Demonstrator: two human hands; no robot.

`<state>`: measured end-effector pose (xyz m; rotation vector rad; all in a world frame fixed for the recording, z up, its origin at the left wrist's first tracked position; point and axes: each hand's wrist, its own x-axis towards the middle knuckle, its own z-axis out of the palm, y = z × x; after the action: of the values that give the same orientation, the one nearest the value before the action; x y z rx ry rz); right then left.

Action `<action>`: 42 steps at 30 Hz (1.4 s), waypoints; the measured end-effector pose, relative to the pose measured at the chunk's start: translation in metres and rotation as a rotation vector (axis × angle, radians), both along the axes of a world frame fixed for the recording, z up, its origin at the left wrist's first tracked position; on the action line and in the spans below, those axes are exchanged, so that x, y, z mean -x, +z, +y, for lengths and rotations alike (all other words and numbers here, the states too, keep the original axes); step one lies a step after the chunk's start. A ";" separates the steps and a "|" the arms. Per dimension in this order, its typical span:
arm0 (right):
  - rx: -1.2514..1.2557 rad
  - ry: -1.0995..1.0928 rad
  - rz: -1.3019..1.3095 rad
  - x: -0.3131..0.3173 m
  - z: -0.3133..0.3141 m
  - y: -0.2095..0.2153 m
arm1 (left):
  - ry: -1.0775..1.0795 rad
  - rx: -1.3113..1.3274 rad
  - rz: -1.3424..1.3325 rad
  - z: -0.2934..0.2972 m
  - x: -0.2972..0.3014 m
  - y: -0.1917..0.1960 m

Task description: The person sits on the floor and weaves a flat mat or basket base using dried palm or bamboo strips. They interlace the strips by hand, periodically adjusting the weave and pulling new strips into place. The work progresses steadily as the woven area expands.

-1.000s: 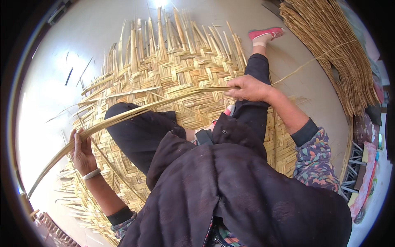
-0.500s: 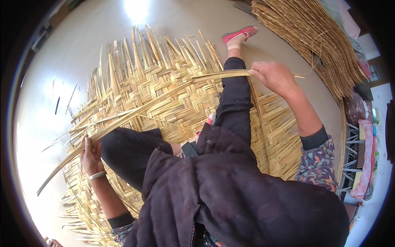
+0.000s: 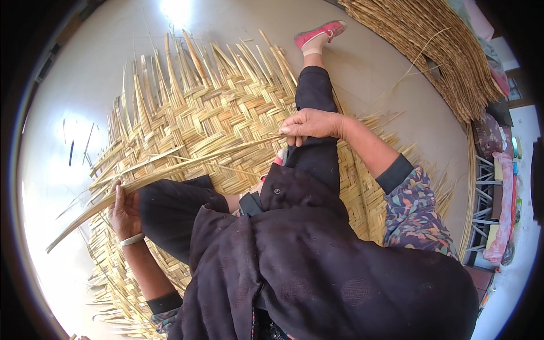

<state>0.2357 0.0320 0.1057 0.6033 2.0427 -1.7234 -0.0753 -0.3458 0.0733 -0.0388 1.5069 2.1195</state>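
Straw-coloured reed strips (image 3: 170, 170), held as one slender bundle, stretch from the right hand (image 3: 309, 123) to the left hand (image 3: 126, 214) above the woven mat (image 3: 221, 107) on the floor (image 3: 391, 73). A likely fault is splaying or splitting of the strips, should the hands pull unevenly or bend them sharply; the loose tail, reaching past the mat's left edge, could also snag on its protruding ends there. The right thumb and forefinger are pinched together on the bundle's right end; the left fingers are closed on it farther along, thumb against it, the tail emerging beyond them.
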 end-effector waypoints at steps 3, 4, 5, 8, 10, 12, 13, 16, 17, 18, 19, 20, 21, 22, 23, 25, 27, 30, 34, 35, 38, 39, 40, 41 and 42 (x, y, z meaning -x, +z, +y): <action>-0.022 0.020 0.110 -0.001 -0.001 0.005 | 0.016 0.042 -0.007 -0.002 0.005 -0.007; -0.113 0.046 0.111 -0.001 0.000 0.004 | 0.021 0.067 -0.015 -0.001 0.005 -0.008; -0.205 0.072 0.113 0.000 0.000 0.004 | 0.027 0.093 -0.023 0.000 0.005 -0.008; -0.356 0.076 0.101 0.003 -0.004 0.009 | -0.018 0.117 -0.024 0.001 0.005 -0.012; -0.448 0.079 0.130 0.005 -0.006 0.007 | -0.017 0.096 -0.019 0.000 0.006 -0.012; -0.576 0.105 0.195 0.005 -0.007 -0.004 | -0.014 0.080 -0.024 0.001 0.006 -0.010; -0.679 0.117 0.200 0.004 -0.007 -0.007 | -0.013 0.074 -0.031 0.002 0.004 -0.009; -0.953 0.113 0.181 0.005 -0.015 -0.008 | -0.008 0.053 -0.052 0.008 -0.005 -0.001; -1.021 0.083 0.150 0.006 -0.020 -0.005 | -0.006 0.046 -0.060 0.010 -0.010 0.003; -1.090 0.052 0.119 0.007 -0.023 -0.004 | 0.009 0.044 -0.050 0.013 -0.017 0.008; -1.167 0.024 0.108 0.009 -0.022 -0.005 | 0.022 0.039 -0.045 0.018 -0.025 0.013; -1.244 -0.005 0.098 0.010 -0.019 -0.009 | 0.036 0.035 -0.040 0.022 -0.032 0.016; -1.316 -0.035 0.095 0.014 -0.017 -0.014 | 0.027 0.007 -0.037 0.021 -0.036 0.016; -1.369 -0.071 0.107 0.017 -0.013 -0.017 | 0.029 0.002 -0.021 0.024 -0.044 0.020; -1.421 -0.107 0.121 0.020 -0.006 -0.019 | 0.032 -0.002 -0.006 0.032 -0.056 0.025; -1.505 -0.173 0.067 0.030 0.008 -0.022 | 0.020 -0.019 0.026 0.045 -0.077 0.034; -1.541 -0.229 0.014 0.037 0.023 -0.029 | 0.023 -0.035 0.039 0.060 -0.093 0.043; -1.515 -0.324 -0.105 0.034 0.061 -0.045 | 0.100 -0.101 0.044 0.057 -0.087 0.054; -1.405 -0.391 -0.124 0.011 0.088 -0.046 | 0.145 -0.064 0.067 0.021 -0.054 0.053; -1.394 -0.356 -0.100 0.010 0.081 -0.040 | 0.232 -0.033 0.046 0.011 -0.043 0.044; -1.335 -0.237 0.034 0.024 0.040 -0.017 | 0.359 -0.168 -0.146 -0.028 -0.006 0.024; -1.287 -0.196 0.134 0.029 0.030 -0.015 | 0.471 -0.180 -0.124 -0.043 0.005 0.013; -1.243 -0.158 0.226 0.033 0.023 -0.013 | 0.575 -0.199 -0.106 -0.058 0.014 -0.001; -1.242 -0.111 0.322 0.038 0.014 -0.013 | 0.643 -0.216 -0.066 -0.070 0.021 -0.017; -1.236 -0.064 0.416 0.045 0.003 -0.011 | 0.716 -0.230 -0.068 -0.079 0.022 -0.022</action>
<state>0.1902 0.0351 0.0943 0.6446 3.3066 -0.3999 -0.0971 -0.4251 0.0516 -0.6451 1.3156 2.7925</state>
